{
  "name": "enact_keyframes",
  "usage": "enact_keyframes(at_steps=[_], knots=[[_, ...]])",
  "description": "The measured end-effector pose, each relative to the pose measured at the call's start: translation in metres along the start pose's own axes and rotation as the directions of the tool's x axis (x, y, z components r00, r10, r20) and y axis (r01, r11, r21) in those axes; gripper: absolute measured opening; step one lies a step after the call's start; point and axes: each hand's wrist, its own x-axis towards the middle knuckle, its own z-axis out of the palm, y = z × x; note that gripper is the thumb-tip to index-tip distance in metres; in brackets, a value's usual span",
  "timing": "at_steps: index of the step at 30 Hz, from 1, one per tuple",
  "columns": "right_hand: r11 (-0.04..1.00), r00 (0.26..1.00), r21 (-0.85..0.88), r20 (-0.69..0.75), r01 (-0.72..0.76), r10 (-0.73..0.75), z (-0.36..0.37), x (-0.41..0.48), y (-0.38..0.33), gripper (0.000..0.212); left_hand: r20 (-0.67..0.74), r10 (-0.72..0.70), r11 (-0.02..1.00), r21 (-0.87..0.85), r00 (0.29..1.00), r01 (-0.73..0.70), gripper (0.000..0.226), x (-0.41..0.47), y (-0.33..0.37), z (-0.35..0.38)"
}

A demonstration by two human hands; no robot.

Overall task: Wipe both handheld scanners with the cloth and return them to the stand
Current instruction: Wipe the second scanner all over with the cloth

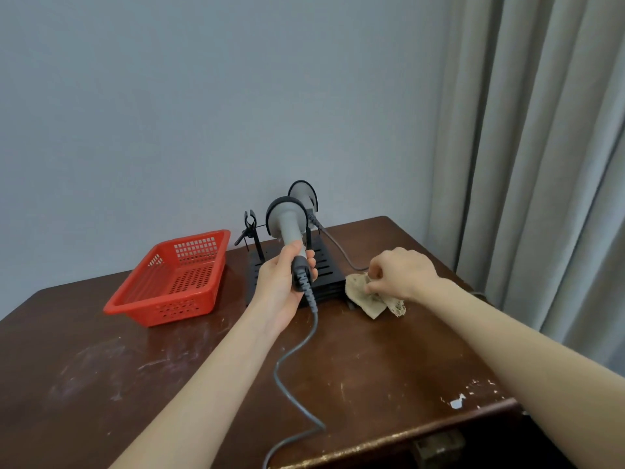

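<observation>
My left hand grips the handle of a grey handheld scanner, held upright above the black stand, head pointing away. Its grey cable trails down over the table's front edge. A second grey scanner rests on the stand's right cradle behind the first. The stand's left cradle holds nothing. My right hand pinches a crumpled beige cloth lying on the table just right of the stand.
A red perforated plastic basket sits left of the stand on the worn brown wooden table. The second scanner's cable runs right behind the cloth. Grey curtains hang at the right; a wall is behind.
</observation>
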Motion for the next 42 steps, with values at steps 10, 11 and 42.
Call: enact_keyframes(at_steps=[10,11,42], knots=[[0.996,0.968,0.088,0.250,-0.011,-0.011,0.028,0.002,-0.001,0.044,0.027,-0.022,1.000,0.000,0.999,0.022,0.020,-0.001,-0.002,-0.007],[0.995,0.970,0.100,0.243,-0.005,-0.019,0.026,0.001,-0.002,0.039,0.030,-0.022,1.000,0.006,0.999,0.022,0.021,-0.002,-0.002,-0.007],[0.761,0.781,0.401,-0.585,0.510,-0.216,-0.041,0.035,-0.058,0.042,0.251,-0.085,0.991,-0.079,0.964,0.108,0.028,0.003,0.002,-0.001]])
